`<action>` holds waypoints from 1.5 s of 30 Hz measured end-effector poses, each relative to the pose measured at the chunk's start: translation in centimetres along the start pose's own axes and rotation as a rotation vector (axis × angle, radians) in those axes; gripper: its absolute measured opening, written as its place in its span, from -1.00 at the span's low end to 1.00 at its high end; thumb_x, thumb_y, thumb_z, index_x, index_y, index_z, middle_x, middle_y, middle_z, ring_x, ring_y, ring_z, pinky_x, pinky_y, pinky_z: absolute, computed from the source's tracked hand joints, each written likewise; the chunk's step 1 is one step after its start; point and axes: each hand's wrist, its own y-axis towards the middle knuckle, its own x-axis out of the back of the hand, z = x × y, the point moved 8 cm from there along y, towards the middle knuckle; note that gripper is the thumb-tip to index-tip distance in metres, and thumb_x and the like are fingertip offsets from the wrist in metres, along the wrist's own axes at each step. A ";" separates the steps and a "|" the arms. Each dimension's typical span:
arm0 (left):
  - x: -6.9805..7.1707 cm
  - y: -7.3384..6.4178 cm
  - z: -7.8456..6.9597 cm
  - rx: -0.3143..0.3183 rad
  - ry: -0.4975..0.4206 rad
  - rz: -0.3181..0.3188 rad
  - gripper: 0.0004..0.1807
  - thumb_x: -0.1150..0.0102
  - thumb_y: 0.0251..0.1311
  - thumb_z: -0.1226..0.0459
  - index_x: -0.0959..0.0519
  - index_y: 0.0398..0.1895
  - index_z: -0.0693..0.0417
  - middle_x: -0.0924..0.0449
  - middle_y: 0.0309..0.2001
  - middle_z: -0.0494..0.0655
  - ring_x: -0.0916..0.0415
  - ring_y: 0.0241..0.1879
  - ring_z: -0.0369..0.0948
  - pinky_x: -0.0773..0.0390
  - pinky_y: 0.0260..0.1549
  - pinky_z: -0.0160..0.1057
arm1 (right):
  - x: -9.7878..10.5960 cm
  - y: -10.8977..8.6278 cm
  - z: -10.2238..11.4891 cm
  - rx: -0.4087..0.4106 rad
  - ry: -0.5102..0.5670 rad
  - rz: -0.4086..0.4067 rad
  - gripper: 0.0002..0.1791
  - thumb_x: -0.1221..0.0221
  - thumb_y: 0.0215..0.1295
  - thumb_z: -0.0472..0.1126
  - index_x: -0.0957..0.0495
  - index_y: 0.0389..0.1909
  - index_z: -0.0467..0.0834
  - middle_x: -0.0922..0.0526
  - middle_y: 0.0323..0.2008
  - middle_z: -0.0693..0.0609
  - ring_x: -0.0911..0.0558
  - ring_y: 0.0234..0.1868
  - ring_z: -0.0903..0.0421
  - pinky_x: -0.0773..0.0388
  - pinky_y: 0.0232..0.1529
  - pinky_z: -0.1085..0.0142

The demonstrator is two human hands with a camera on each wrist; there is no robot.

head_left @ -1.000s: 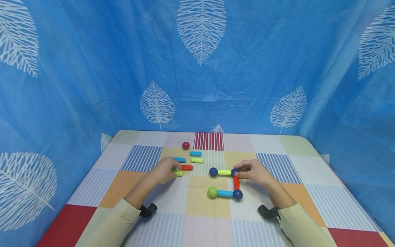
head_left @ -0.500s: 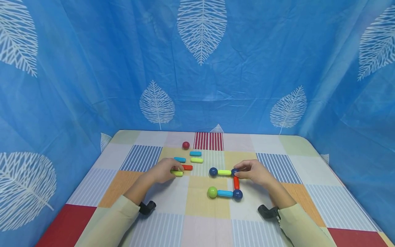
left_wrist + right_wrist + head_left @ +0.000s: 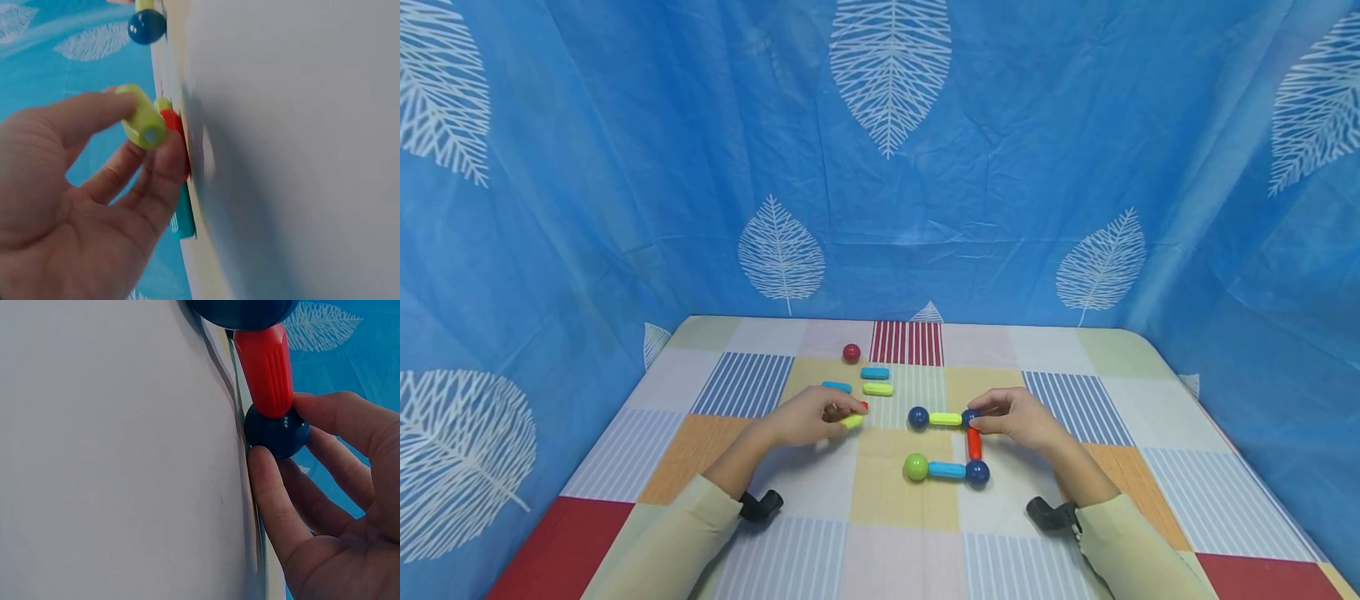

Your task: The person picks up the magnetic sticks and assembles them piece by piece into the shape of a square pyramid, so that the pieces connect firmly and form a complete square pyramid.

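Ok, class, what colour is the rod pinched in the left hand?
The rod is yellow-green, seen best in the left wrist view.

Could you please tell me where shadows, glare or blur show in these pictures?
Head view: a faint shadow under the left hand; left wrist view: a broad, soft shadow on the tablecloth, and the held yellow-green rod looks slightly blurred; right wrist view: small glare spots on the gripped dark blue ball.

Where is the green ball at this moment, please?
In the head view, the green ball is low, just right of centre, at the left end of a blue rod; a navy ball is at the rod's right end.
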 end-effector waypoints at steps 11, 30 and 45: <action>-2.0 1.0 -0.7 0.022 -0.284 0.024 -0.63 -0.22 0.36 0.38 -0.62 0.21 0.07 -0.69 -0.02 -0.01 -0.62 -0.18 -0.20 -0.71 -0.22 -0.23 | -0.1 0.0 0.0 -0.007 0.001 -0.001 -0.70 -0.41 0.23 -0.22 -0.73 -0.01 -0.16 -0.77 -0.03 -0.11 -0.67 -0.11 0.06 -0.68 -0.14 0.32; -4.5 2.4 -1.0 0.169 -0.565 -0.024 -0.68 -0.31 0.31 0.34 -0.69 0.13 0.08 -0.60 0.14 0.19 -0.71 -0.20 -0.15 -0.76 -0.15 -0.16 | -0.1 -0.1 0.0 -0.001 0.021 0.008 -0.70 -0.41 0.23 -0.23 -0.72 -0.01 -0.20 -0.77 -0.05 -0.13 -0.68 -0.13 0.07 -0.70 -0.14 0.31; -6.4 3.8 -2.3 0.248 -0.637 -0.073 -0.72 -0.38 0.22 0.42 -0.74 0.00 0.12 -0.65 -0.17 0.11 -0.73 -0.32 -0.13 -0.77 -0.25 -0.17 | 0.0 0.1 0.1 0.025 0.006 0.008 -0.66 -0.42 0.22 -0.22 -0.71 0.00 -0.22 -0.77 -0.07 -0.13 -0.68 -0.14 0.07 -0.67 -0.17 0.35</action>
